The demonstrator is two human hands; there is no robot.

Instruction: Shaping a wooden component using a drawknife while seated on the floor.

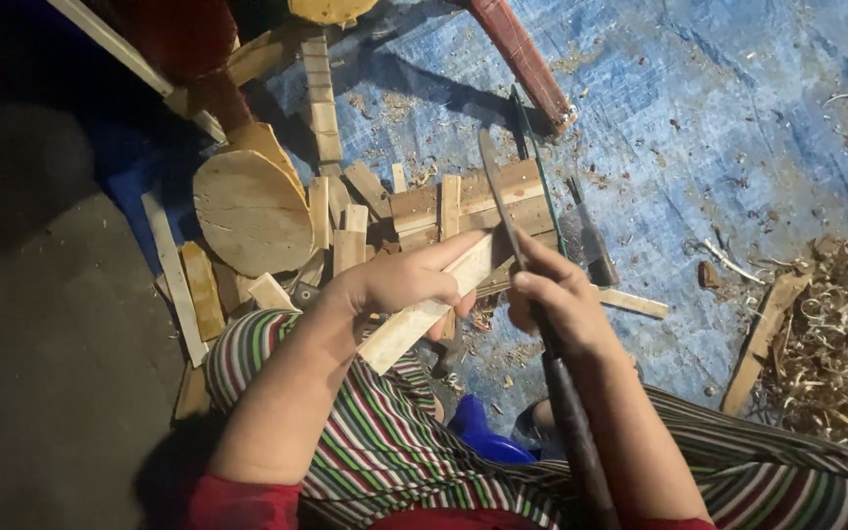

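My left hand (399,282) grips a pale flat wooden stick (427,310) that slants from lower left to upper right over my striped lap. My right hand (559,299) is closed around a long dark-handled blade (499,186). Its metal tip points up and away, and the blade lies against the upper end of the stick. The long handle (574,432) runs back along my right forearm.
Round wooden discs (251,211) and several cut wood strips (463,204) lie on a blue tarp (718,128) ahead. A saw (542,186) rests on the strips. Wood shavings (836,344) pile at right. A dark red wooden piece (522,59) lies at the top.
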